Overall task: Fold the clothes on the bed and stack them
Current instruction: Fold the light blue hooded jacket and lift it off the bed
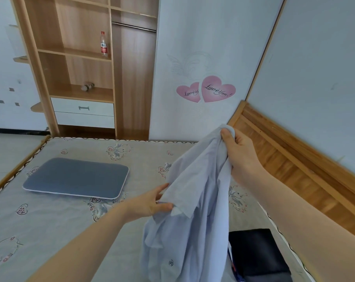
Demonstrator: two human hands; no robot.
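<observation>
1. My right hand (240, 153) is raised above the bed (75, 220), fingers and thumb curled tight round a bunched top edge of a pale blue shirt (194, 210)
2. My left hand (152, 202) pinches a lower fold of the same shirt between thumb and fingers
3. The shirt hangs crumpled between both hands, its lower part draping down toward the mattress
4. A folded dark garment (255, 253) lies on the bed just right of the shirt
5. A flat grey pillow (77, 178) rests farther left on the bed
</observation>
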